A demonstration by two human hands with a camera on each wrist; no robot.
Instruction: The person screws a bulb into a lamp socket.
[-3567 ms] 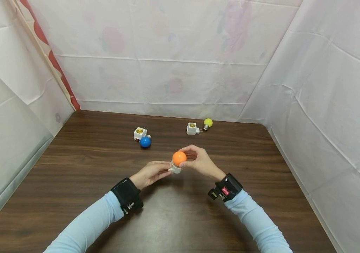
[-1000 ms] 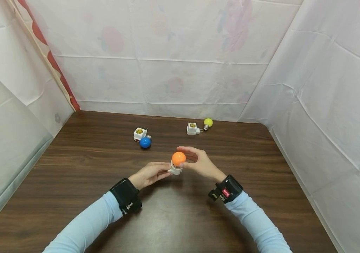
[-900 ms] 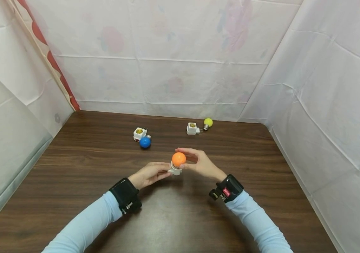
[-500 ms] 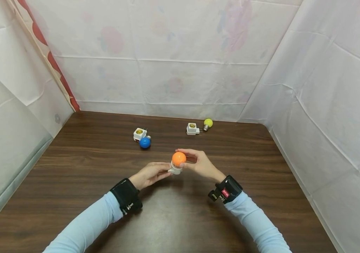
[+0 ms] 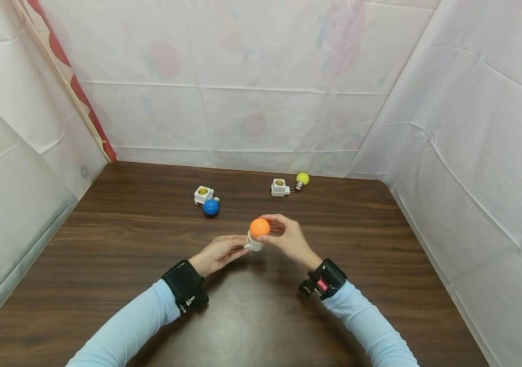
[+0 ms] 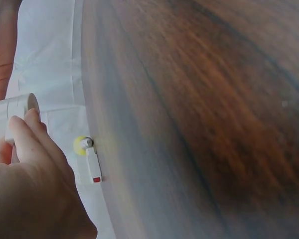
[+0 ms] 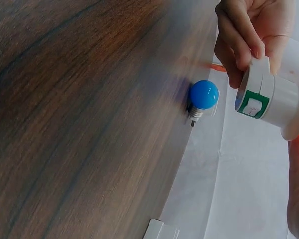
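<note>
Over the middle of the table, my left hand (image 5: 218,251) holds a white lamp socket (image 5: 254,246) by its flat side piece, between thumb and fingers. My right hand (image 5: 292,240) pinches an orange light bulb (image 5: 259,228), fingers behind it and thumb in front. The bulb sits at the socket's upward mouth, its base mostly hidden by the rim and thumb. A green panel with a white rocker switch (image 7: 253,106) shows on the socket's side in the right wrist view. In the left wrist view the socket (image 6: 10,112) is partly cut off.
At the back left of the dark wood table (image 5: 150,214), a blue bulb (image 5: 211,207) lies against a white socket (image 5: 203,194). Another white socket (image 5: 279,187) stands at the back right beside a yellow bulb (image 5: 302,179). White sheeting (image 5: 251,102) encloses the table's back and sides.
Over the last half second the orange bulb has risen slightly against the socket, and my right wrist has shifted a little left. My left hand keeps its hold on the socket.
</note>
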